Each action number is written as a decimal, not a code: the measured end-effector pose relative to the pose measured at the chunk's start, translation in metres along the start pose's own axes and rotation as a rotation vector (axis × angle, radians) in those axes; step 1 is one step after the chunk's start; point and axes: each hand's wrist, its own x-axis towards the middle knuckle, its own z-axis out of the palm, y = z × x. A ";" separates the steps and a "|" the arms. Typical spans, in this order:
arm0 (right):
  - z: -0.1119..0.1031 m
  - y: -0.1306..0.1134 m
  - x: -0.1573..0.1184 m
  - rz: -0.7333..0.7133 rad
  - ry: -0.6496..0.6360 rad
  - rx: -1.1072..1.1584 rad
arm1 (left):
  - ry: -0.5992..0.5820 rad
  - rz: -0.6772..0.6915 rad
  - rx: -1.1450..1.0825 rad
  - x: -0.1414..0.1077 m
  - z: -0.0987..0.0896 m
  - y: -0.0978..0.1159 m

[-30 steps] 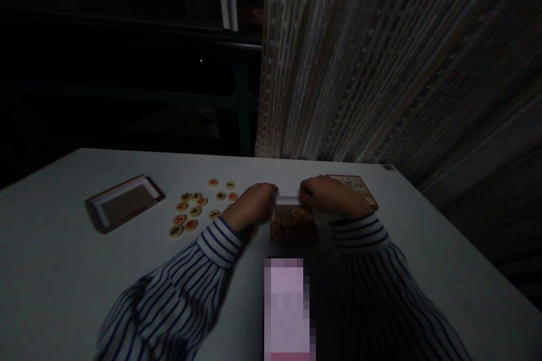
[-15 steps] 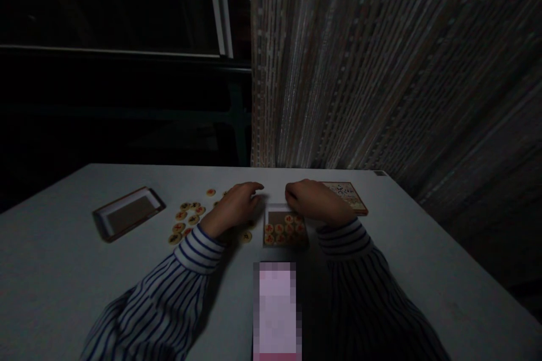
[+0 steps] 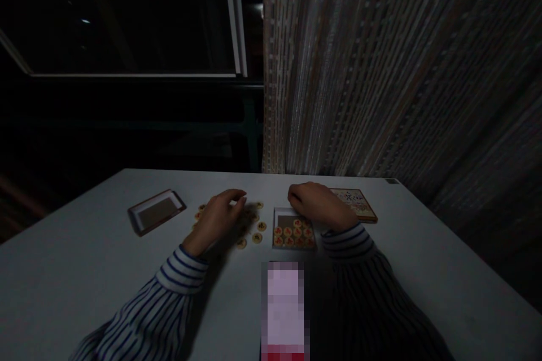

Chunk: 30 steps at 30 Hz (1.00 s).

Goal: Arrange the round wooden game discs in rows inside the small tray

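I see left hand (image 3: 220,217) over loose round pieces (image 3: 257,237), thumb and fingertips parted by narrow gap; several pieces show on tabletop (image 3: 237,304) just right of it, few more at its left edge. Right hand (image 3: 317,203) at far right corner of open box (image 3: 284,220), fingers curled; can't tell from my feed whether it grips anything. Red-marked pieces (image 3: 288,241) lie in rows along box's near side, below right hand. Picture-covered lid (image 3: 358,203) beyond right wrist, second tray (image 3: 156,212) well left.
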 end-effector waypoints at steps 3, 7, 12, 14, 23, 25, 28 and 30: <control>-0.002 -0.006 0.001 -0.012 0.024 0.013 | 0.085 -0.038 -0.013 -0.012 -0.008 -0.013; -0.002 -0.013 0.003 -0.019 0.018 0.035 | 0.143 -0.111 -0.042 -0.026 -0.018 -0.032; -0.002 -0.020 0.004 -0.027 0.025 0.047 | 0.197 -0.198 -0.037 -0.044 -0.026 -0.053; -0.003 -0.024 0.005 -0.014 0.004 0.049 | 0.215 -0.230 -0.061 -0.051 -0.026 -0.060; 0.005 -0.036 0.009 -0.074 0.014 0.047 | 0.181 -0.291 -0.139 -0.063 -0.022 -0.085; 0.006 -0.039 0.009 -0.091 0.028 0.075 | 0.164 -0.268 -0.127 -0.063 -0.022 -0.087; 0.010 -0.047 0.011 -0.108 0.060 0.135 | 0.131 -0.217 -0.103 -0.063 -0.022 -0.088; 0.014 -0.056 0.013 -0.113 0.062 0.165 | 0.090 -0.166 -0.084 -0.064 -0.021 -0.089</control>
